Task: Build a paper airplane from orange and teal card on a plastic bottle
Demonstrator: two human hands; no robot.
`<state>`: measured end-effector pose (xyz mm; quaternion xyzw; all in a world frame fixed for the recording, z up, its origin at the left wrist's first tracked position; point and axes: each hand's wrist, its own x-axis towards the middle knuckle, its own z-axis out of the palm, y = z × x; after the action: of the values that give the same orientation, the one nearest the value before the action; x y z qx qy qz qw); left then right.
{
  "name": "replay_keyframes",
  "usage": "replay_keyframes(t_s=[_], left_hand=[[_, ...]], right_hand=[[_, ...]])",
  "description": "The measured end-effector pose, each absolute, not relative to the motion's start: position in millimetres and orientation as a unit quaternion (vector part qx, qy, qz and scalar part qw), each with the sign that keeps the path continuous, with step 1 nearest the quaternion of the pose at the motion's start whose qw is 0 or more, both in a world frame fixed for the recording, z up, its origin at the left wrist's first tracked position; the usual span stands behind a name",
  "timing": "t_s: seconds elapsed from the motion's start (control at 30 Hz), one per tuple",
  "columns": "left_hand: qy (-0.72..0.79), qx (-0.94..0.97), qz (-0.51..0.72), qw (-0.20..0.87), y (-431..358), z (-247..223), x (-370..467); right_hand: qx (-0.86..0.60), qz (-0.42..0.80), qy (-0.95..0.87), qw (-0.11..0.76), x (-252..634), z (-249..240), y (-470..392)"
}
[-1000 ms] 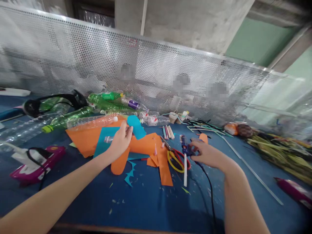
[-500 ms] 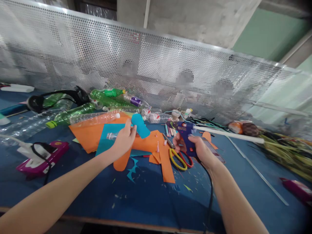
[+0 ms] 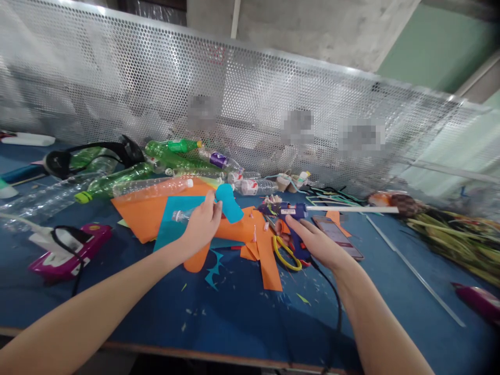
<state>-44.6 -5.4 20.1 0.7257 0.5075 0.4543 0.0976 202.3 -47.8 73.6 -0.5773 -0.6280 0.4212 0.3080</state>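
My left hand (image 3: 203, 221) pinches a small curved piece of blue paper (image 3: 229, 203) above the orange and blue sheets. Beneath it lies an orange paper shape (image 3: 236, 230) with long strips, and a clear bottle neck (image 3: 182, 215) shows by my wrist. My right hand (image 3: 308, 237) is wrapped round a dark blue glue gun (image 3: 295, 210), which lies low over the table with a long white glue stick (image 3: 351, 209) jutting from its back to the right. Yellow-handled scissors (image 3: 287, 255) sit just left of the gun's grip.
Green and clear bottles (image 3: 121, 177) lie at the back left, near a black headset (image 3: 58, 164). A magenta power strip (image 3: 70, 252) is on the left. A phone (image 3: 338, 237) and dry leaves (image 3: 461, 237) lie to the right. A perforated metal screen (image 3: 253, 114) stands behind.
My right hand has lowered the glue gun and tipped it flatter, uncovering more of the phone. My left hand has shifted slightly right with the blue paper.
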Motion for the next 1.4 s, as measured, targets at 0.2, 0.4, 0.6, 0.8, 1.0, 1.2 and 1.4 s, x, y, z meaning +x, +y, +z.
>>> replay_keyframes(t_s=[0.2,0.4,0.6,0.8,1.0,1.2,1.4], left_hand=[[0.517,0.722,0.45,0.096,-6.9,20.1,-43.5],[0.514,0.722,0.45,0.109,-7.1,19.9,-43.4],[0.507,0.723,0.459,0.102,-7.0,18.6,-43.4],[0.511,0.723,0.454,0.101,-7.8,19.9,-43.4],[0.515,0.723,0.449,0.099,-8.3,20.6,-43.2],[0.513,0.723,0.453,0.1,-7.6,20.2,-42.9],[0.511,0.723,0.454,0.1,-7.8,20.0,-42.8]], right_hand=[[-0.609,0.445,-0.586,0.297,204.5,66.3,-48.7],[-0.559,0.468,-0.619,0.293,194.7,62.9,-49.5],[-0.529,0.465,-0.654,0.275,183.4,59.3,-50.3],[-0.548,0.415,-0.682,0.251,189.8,63.8,-52.6],[-0.564,0.395,-0.687,0.234,200.9,69.2,-52.6],[-0.55,0.41,-0.682,0.255,189.1,64.2,-51.7],[-0.55,0.416,-0.68,0.25,187.8,65.4,-51.8]])
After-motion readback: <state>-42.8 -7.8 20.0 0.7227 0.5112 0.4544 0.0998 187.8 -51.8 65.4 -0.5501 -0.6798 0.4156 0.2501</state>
